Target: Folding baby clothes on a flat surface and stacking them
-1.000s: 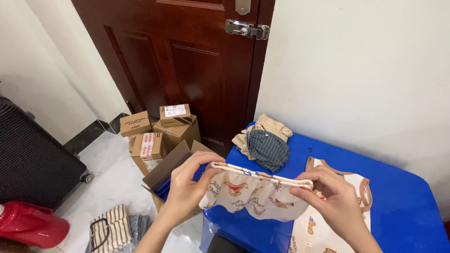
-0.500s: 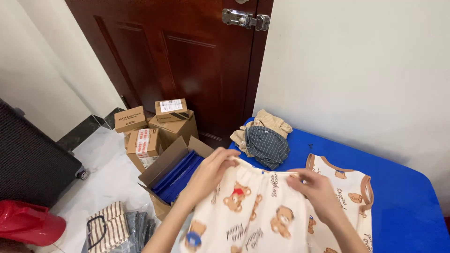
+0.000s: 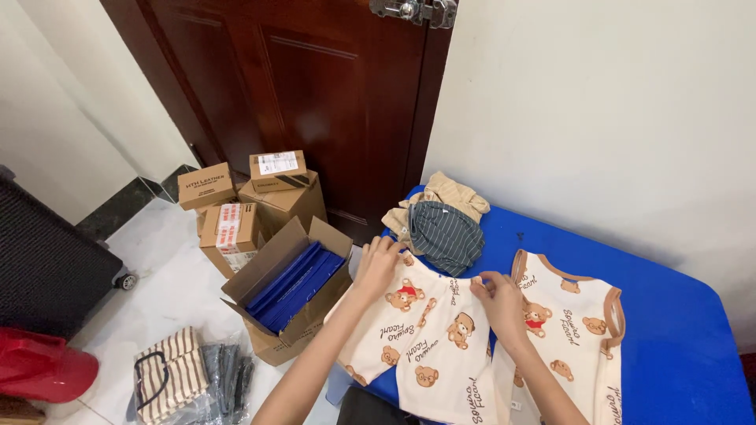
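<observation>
Bear-print shorts (image 3: 429,338) spread flat at lower centre on the blue table (image 3: 677,346), waistband toward the upper frame, legs running down, left hand (image 3: 378,264) and right hand (image 3: 498,297) both pinching the waistband, matching top (image 3: 571,327) at right

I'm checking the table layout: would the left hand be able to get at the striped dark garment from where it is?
Probably yes. The left hand rests on the bear-print shorts, and the striped dark garment lies just beyond it on the blue table, with nothing between.
</observation>
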